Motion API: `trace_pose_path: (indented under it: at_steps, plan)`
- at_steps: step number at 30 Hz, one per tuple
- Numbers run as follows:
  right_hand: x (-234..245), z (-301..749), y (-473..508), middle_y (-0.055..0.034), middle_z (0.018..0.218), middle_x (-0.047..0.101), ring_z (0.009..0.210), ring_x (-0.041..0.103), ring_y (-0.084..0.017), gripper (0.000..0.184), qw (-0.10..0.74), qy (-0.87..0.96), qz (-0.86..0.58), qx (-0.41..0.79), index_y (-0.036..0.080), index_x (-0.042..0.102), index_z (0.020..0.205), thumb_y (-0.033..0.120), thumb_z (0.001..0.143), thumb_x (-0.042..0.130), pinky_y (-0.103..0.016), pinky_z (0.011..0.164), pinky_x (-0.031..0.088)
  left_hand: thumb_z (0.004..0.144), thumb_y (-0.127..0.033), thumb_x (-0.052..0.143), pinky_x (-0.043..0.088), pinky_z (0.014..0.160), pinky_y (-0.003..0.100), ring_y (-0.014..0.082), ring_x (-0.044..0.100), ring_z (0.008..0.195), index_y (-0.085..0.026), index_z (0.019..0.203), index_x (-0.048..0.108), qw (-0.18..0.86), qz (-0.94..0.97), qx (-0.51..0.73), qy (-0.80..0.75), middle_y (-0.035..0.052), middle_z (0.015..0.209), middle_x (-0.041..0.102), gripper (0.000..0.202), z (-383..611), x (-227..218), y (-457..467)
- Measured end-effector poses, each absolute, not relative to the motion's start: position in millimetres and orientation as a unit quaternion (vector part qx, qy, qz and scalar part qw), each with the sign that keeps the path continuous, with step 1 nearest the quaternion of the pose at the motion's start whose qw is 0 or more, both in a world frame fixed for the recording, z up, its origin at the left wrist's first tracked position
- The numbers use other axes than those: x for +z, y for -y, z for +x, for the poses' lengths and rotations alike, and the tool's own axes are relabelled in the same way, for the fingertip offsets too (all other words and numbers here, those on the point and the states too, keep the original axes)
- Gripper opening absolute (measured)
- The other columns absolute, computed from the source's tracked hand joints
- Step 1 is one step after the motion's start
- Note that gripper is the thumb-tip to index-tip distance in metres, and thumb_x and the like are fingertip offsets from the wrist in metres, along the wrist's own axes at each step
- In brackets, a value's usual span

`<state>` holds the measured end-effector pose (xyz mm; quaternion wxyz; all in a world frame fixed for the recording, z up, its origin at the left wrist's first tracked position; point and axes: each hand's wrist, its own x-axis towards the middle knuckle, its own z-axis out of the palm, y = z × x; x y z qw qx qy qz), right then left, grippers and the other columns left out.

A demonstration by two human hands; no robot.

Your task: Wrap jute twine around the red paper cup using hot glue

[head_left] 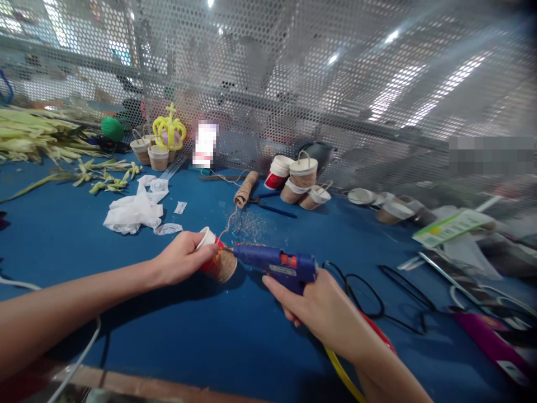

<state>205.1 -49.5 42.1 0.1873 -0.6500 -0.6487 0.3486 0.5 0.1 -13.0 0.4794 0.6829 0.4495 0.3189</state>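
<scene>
My left hand (184, 258) is closed around a red and white paper cup (206, 238), which is tilted over the table. Brown twine (226, 266) is wrapped around the cup's lower part. From the cup a strand runs up to a roll of twine (246, 189) lying farther back. A blue hot glue gun (272, 262) is gripped in my right hand (312, 299), and its nozzle points left at the cup, close to my left thumb. Whether the nozzle touches the twine I cannot tell.
Several twine-wrapped cups (304, 172) stand behind, beside pliers (274, 208). Crumpled white paper (134, 212) lies left, with pale husks (37, 134) beyond. Black cable (377, 296) curls at right. A perforated metal screen (260, 73) closes off the blue table's (176, 347) back.
</scene>
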Motion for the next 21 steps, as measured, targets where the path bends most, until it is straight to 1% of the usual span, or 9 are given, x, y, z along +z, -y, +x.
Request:
trace_pose_path:
  at_steps: [3,6,9,11,13,15,17,19,21]
  plan:
    - [41.7,205.9,48.8,0.0034,0.035,0.047,0.032,0.045,-0.009,0.029,0.188,0.65,-0.65,0.346,0.019,0.045,0.049,0.037,0.071,0.053,-0.021,0.036,0.041,0.074,-0.036,0.043,0.037,0.048,0.02,0.0111,0.046,0.051,-0.011,0.068,0.059,0.478,0.682,0.32,-0.452,-0.0001,0.055,0.054,0.03,0.3,-13.4,-0.4]
    - [42.7,207.0,49.1,0.0034,0.036,0.047,0.032,0.044,-0.009,0.03,0.178,0.646,-0.644,0.369,0.018,0.045,0.05,0.038,0.072,0.052,-0.021,0.036,0.04,0.074,-0.034,0.043,0.039,0.05,0.02,0.0114,0.047,0.053,-0.011,0.07,0.059,0.489,0.68,0.32,-0.443,0.0004,0.057,0.055,0.029,0.0,-13.6,-0.6]
    - [46.7,209.8,48.8,0.0045,0.035,0.045,0.032,0.042,-0.008,0.03,0.189,0.648,-0.627,0.388,0.017,0.047,0.051,0.039,0.072,0.052,-0.02,0.036,0.04,0.074,-0.033,0.043,0.039,0.051,0.021,0.0116,0.047,0.054,-0.011,0.07,0.059,0.497,0.676,0.322,-0.438,0.0009,0.058,0.056,0.028,-0.1,-13.2,-0.7]
    - [50.6,213.7,47.0,0.0057,0.035,0.044,0.032,0.041,-0.007,0.026,0.211,0.65,-0.607,0.406,0.016,0.051,0.057,0.038,0.071,0.054,-0.02,0.037,0.039,0.074,-0.033,0.043,0.039,0.051,0.021,0.0115,0.047,0.053,-0.011,0.07,0.059,0.497,0.674,0.323,-0.441,0.0006,0.057,0.055,0.028,-0.1,-12.9,-0.9]
    - [53.9,219.2,43.2,0.007,0.037,0.043,0.033,0.04,-0.007,0.021,0.241,0.639,-0.584,0.439,0.015,0.055,0.069,0.036,0.071,0.056,-0.019,0.037,0.038,0.074,-0.034,0.042,0.037,0.05,0.02,0.0106,0.045,0.052,-0.011,0.07,0.057,0.498,0.672,0.325,-0.442,-0.0009,0.056,0.052,0.028,-0.2,-12.8,-1.3]
    - [55.2,226.3,37.3,0.0067,0.042,0.045,0.037,0.042,-0.007,0.022,0.282,0.616,-0.576,0.458,0.015,0.054,0.077,0.035,0.069,0.058,-0.02,0.039,0.038,0.075,-0.035,0.041,0.034,0.048,0.019,0.0093,0.042,0.051,-0.011,0.067,0.055,0.499,0.668,0.328,-0.443,-0.0026,0.055,0.048,0.028,-0.6,-12.9,-2.0]
    - [54.0,234.2,29.5,0.0035,0.051,0.051,0.043,0.047,-0.008,0.023,0.32,0.594,-0.59,0.444,0.014,0.054,0.075,0.035,0.067,0.061,-0.02,0.043,0.04,0.075,-0.035,0.041,0.032,0.048,0.019,0.0083,0.04,0.05,-0.012,0.064,0.052,0.498,0.666,0.333,-0.444,-0.0037,0.054,0.046,0.028,-1.0,-13.2,-3.0]
    - [50.6,241.9,20.0,-0.0001,0.061,0.056,0.05,0.05,-0.009,0.025,0.347,0.58,-0.62,0.398,0.014,0.053,0.072,0.037,0.067,0.061,-0.021,0.048,0.041,0.074,-0.035,0.041,0.031,0.048,0.019,0.0081,0.039,0.05,-0.012,0.063,0.051,0.498,0.663,0.338,-0.445,-0.0041,0.055,0.045,0.028,-1.3,-13.0,-4.1]
    - [46.2,248.4,9.7,-0.0008,0.062,0.056,0.05,0.049,-0.009,0.026,0.347,0.576,-0.654,0.347,0.014,0.053,0.071,0.04,0.069,0.058,-0.021,0.048,0.041,0.074,-0.036,0.041,0.032,0.049,0.019,0.0084,0.04,0.051,-0.012,0.064,0.052,0.501,0.656,0.342,-0.448,-0.004,0.055,0.047,0.028,-1.3,-12.1,-4.8]
